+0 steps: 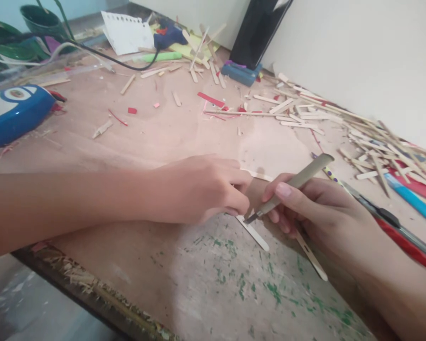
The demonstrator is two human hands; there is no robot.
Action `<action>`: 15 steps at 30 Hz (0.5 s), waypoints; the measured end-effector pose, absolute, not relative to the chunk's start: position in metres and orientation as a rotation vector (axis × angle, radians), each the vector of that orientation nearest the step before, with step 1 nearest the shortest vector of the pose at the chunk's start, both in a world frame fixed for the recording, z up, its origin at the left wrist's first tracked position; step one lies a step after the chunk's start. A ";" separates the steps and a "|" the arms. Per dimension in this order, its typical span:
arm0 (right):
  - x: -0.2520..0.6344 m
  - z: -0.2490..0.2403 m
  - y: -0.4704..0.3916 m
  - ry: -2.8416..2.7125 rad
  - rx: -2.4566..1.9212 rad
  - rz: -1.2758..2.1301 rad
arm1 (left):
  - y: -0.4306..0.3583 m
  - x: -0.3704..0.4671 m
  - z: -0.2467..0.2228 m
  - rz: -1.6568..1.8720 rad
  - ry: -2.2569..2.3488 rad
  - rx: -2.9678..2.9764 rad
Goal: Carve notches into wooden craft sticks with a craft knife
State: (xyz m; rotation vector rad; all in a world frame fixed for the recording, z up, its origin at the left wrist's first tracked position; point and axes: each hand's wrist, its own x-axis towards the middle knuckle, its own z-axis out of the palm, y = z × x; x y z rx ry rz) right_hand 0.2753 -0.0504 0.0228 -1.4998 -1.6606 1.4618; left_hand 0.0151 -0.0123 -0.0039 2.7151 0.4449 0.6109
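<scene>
My right hand [305, 203] holds a grey-handled carving tool [294, 184] between thumb and fingers. Its metal tip rests against a popsicle stick [256, 237] lying on the wooden board. My left hand [206, 189] is at the upper end of that stick, fingers curled down and closed over it, so the stick's upper part is hidden. A second stick with a slot in it [312, 259] lies partly under my right hand. Another pale strip [257, 175] shows between the two hands.
A red cutter [404, 241] and a blue tool [413, 201] lie at the right. Many loose sticks [379, 147] are heaped at the back right. A blue-and-white object [17, 113] sits at the left. A black object [257, 33] stands behind. The table edge [92, 298] crosses the lower left.
</scene>
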 end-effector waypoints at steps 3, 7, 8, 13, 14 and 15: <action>0.276 0.023 -0.049 -1.591 -1.503 1.547 | -0.011 0.016 -0.006 0.648 0.431 2.660; 0.275 0.022 -0.047 -1.511 -1.487 1.597 | -0.010 0.015 -0.006 0.676 0.416 2.652; 0.275 0.022 -0.047 -1.494 -1.482 1.613 | -0.010 0.015 -0.006 0.682 0.412 2.656; 0.282 0.024 -0.047 -1.406 -1.388 1.772 | -0.010 0.015 -0.006 0.661 0.400 2.664; 0.283 0.024 -0.048 -1.408 -1.393 1.756 | -0.010 0.015 -0.006 0.662 0.397 2.652; 0.284 0.023 -0.049 -1.425 -1.405 1.720 | -0.010 0.015 -0.006 0.670 0.394 2.636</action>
